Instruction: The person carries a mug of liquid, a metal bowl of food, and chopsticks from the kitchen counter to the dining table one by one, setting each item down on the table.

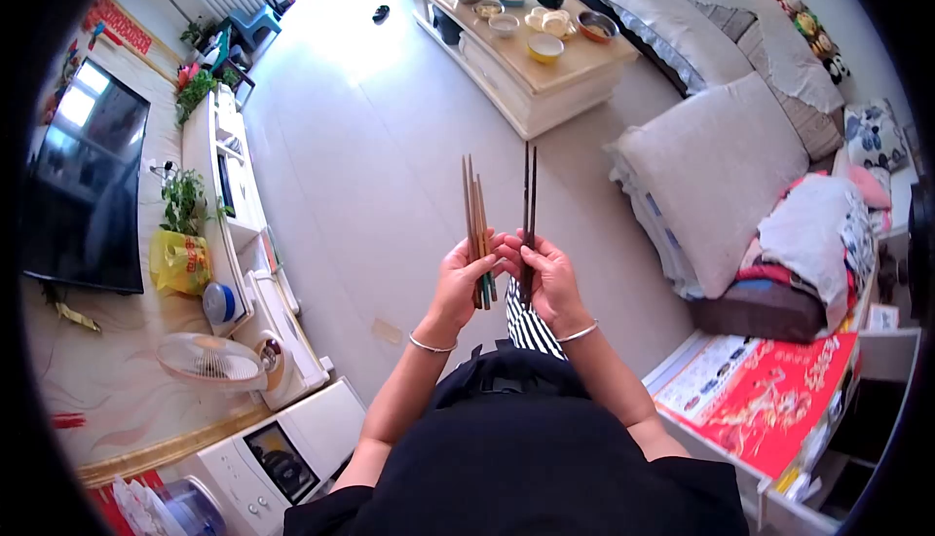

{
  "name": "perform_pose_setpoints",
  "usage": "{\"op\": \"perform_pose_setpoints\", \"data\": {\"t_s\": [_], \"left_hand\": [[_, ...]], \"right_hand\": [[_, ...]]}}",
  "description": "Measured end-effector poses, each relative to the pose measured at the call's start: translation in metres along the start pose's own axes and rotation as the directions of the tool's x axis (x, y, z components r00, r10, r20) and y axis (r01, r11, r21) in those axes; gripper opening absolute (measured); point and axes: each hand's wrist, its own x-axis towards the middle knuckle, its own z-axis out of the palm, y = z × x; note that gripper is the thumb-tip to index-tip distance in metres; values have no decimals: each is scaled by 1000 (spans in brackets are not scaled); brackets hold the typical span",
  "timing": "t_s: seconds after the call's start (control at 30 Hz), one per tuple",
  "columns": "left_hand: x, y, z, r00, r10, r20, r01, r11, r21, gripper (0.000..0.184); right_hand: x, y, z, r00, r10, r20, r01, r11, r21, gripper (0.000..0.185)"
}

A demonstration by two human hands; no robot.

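Note:
Several light wooden chopsticks (473,215), some with green ends, stand upright in my left hand (462,283), with the thumb pressed across them. My right hand (551,285) grips dark chopsticks (529,205), which also point away from me. The two hands are close together in front of my body, and their fingers meet or nearly meet between the two bunches. Both bunches are held above the floor, side by side and apart at their tips.
Ahead, a wooden coffee table (584,71) bears several bowls and a plate of pale food. A sofa (716,171) and a red-covered table (769,390) are on the right. Along the left are a TV cabinet (205,161) and a fan (212,359). Part of a person shows on the far sofa.

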Motion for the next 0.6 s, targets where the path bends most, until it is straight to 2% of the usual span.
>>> {"op": "perform_pose_setpoints", "data": {"t_s": [0.17, 0.3, 0.5, 0.6], "left_hand": [[120, 53, 11, 997, 41, -69, -38, 999, 37, 40], [204, 84, 20, 993, 82, -81, -85, 996, -36, 39], [327, 128, 17, 995, 4, -101, -8, 999, -42, 39], [393, 151, 0, 997, -62, -36, 62, 998, -11, 42]], "right_hand": [[125, -57, 29, 998, 49, 44, -50, 999, 12, 22], [207, -105, 49, 991, 103, 82, -102, 995, -19, 25], [328, -138, 65, 997, 77, 0, -77, 997, 1, 22], [389, -144, 74, 997, 49, -52, -48, 999, 25, 22]]}}
